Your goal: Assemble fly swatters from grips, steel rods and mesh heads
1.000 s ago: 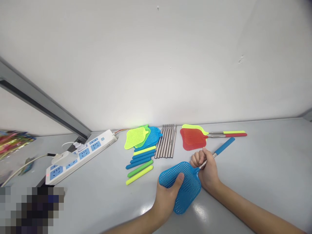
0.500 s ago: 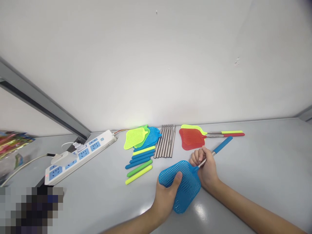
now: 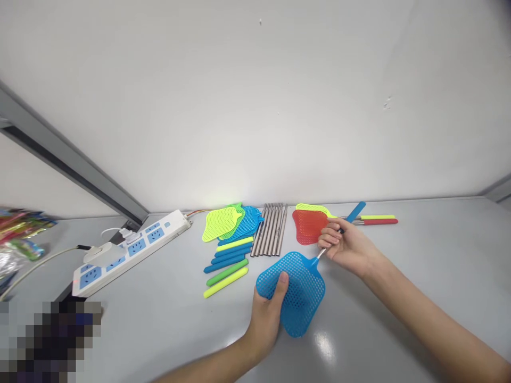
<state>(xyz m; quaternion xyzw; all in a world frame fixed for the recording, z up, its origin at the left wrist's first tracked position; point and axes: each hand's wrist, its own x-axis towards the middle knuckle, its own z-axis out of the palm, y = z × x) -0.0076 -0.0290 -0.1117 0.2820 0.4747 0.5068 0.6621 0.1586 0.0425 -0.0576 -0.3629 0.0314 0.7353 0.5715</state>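
A blue fly swatter (image 3: 305, 292) is held over the table between both hands. My left hand (image 3: 266, 314) grips the left edge of its mesh head, thumb on top. My right hand (image 3: 345, 242) is closed around its metal rod, near the blue handle sleeve (image 3: 355, 211). Behind that hand lie a red fly swatter (image 3: 309, 227) and a yellow one (image 3: 309, 207), their rods partly hidden by my fingers. Left of these, several metal rods (image 3: 269, 231) lie side by side. Loose yellow, green and blue swatter heads (image 3: 222, 223) overlap beside the rods.
Several blue, green and yellow handle sleeves (image 3: 227, 271) lie below the loose heads. A white power strip (image 3: 131, 252) with plugs and cables stretches across the left. Coloured plastic packets (image 3: 22, 229) are at the far left. A pale wall (image 3: 275, 106) rises behind the table.
My right hand has moved up along the rod towards the handle, and the handle end has swung up and left. My left hand keeps its grip on the mesh head.
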